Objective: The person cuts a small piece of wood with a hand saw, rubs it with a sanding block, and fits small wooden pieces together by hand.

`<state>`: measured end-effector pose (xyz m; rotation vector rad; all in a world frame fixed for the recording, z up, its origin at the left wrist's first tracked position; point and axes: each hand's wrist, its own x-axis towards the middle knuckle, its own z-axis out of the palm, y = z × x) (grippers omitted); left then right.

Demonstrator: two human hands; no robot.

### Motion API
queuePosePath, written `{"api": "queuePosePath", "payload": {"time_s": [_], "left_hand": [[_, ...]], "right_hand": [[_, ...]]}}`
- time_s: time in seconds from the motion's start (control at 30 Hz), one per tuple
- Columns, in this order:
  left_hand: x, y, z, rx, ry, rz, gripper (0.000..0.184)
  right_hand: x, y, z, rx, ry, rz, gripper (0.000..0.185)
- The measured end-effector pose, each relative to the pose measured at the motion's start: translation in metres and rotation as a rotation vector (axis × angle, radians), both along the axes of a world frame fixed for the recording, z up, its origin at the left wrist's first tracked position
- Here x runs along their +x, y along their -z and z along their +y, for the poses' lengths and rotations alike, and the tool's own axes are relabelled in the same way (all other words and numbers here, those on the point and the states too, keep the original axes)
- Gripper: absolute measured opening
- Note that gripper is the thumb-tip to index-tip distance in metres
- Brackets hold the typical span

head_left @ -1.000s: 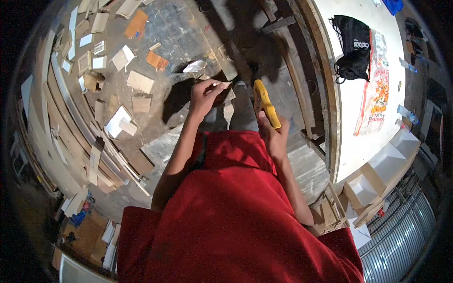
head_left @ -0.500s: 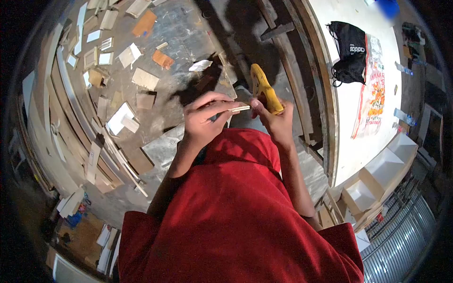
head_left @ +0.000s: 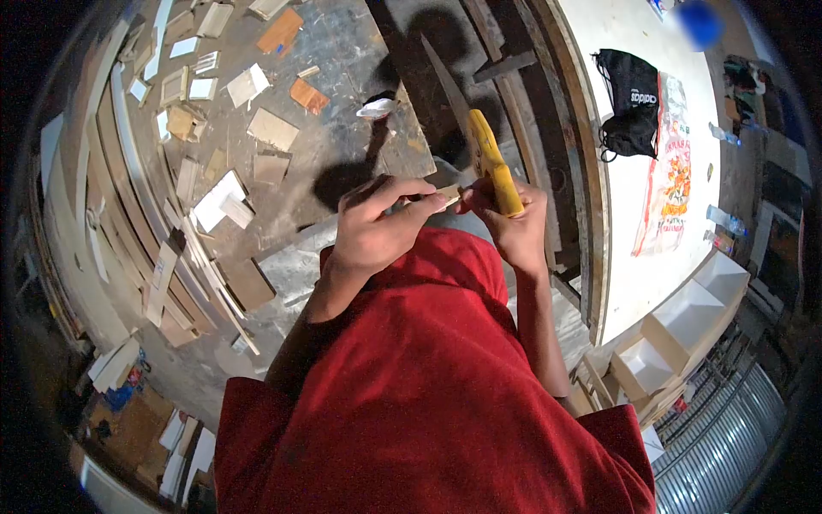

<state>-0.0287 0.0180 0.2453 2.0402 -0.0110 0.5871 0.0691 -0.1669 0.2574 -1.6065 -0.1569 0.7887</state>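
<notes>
My left hand (head_left: 381,221) is closed on a small pale piece of wood (head_left: 450,195), pinched between thumb and fingers in front of my red shirt. My right hand (head_left: 516,224) grips the yellow handle of a hand saw (head_left: 492,158). Its thin blade points up and away, toward the dark gap beyond the handle. The right thumb and fingertip are at the far end of the wood piece; whether they pinch it too I cannot tell.
Wood offcuts (head_left: 272,128) lie scattered over the worn worktable (head_left: 342,94) at left, beside stacked long boards (head_left: 128,188). At right a white-topped table (head_left: 634,283) bears a black drawstring bag (head_left: 629,103) and a printed plastic sack (head_left: 672,180). White box compartments (head_left: 676,317) stand lower right.
The wood piece has turned in my fingers, its end now tilting upward. The saw has tipped so that its blade shows. Both hands have shifted slightly; my view has moved a little.
</notes>
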Motion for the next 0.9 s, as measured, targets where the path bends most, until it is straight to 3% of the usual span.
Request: {"api": "queuePosePath", "payload": {"time_s": [0.13,0.23,0.37,0.43,0.53,0.63,0.9], "left_hand": [[-0.005,-0.004,-0.004,-0.123,0.035,0.034,0.024],[-0.006,-0.007,-0.004,-0.161,0.038,0.078,0.023],[-0.007,-0.007,-0.002,-0.196,0.057,0.023,0.023],[-0.01,-0.007,-0.002,-0.283,0.032,0.051,0.022],[-0.012,-0.011,0.0,-0.299,0.043,0.076,0.022],[-0.012,-0.015,0.0,-0.281,0.065,0.088,0.021],[-0.014,-0.017,-0.006,-0.413,0.046,0.203,0.017]], "right_hand": [[-0.004,-0.007,-0.006,0.047,-0.095,-0.019,0.019],[-0.006,-0.014,-0.009,0.032,-0.124,0.034,0.015],[-0.017,-0.005,-0.015,-0.004,-0.073,0.005,0.008],[-0.019,0.001,-0.02,-0.109,-0.063,-0.142,0.003],[-0.023,-0.008,-0.024,-0.091,0.066,0.074,0.008],[-0.029,-0.015,-0.019,0.019,0.115,-0.019,0.013],[-0.034,-0.015,-0.017,0.014,0.019,-0.059,0.013]]}}
